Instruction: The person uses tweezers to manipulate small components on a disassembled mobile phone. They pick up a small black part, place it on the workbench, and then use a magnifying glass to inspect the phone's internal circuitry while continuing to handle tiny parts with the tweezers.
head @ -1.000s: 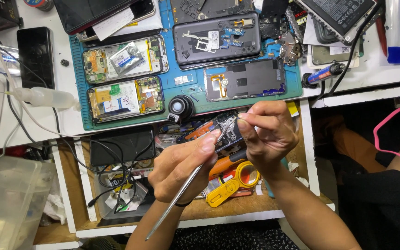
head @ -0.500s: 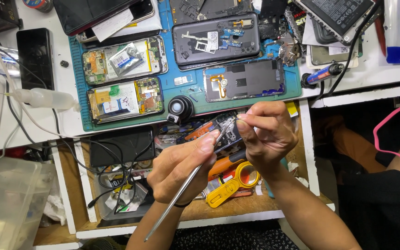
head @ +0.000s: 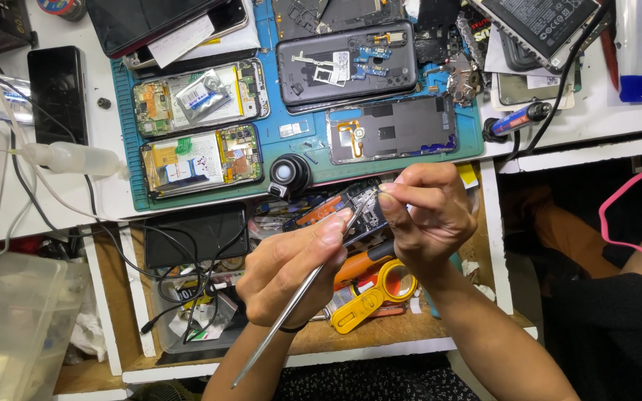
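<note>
Left hand (head: 291, 271) clamped on tweezers (head: 299, 293), tip steadied against small phone board (head: 358, 215); right hand (head: 429, 215) pinched on board's far edge, raised for access.

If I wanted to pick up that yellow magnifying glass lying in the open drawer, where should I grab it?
Probably by its flat yellow handle, at the end toward the drawer's front. The yellow magnifying glass lies flat with the handle pointing down-left, clear of the right hand above the lens end. Come from above and pinch the handle's two long edges.
</note>
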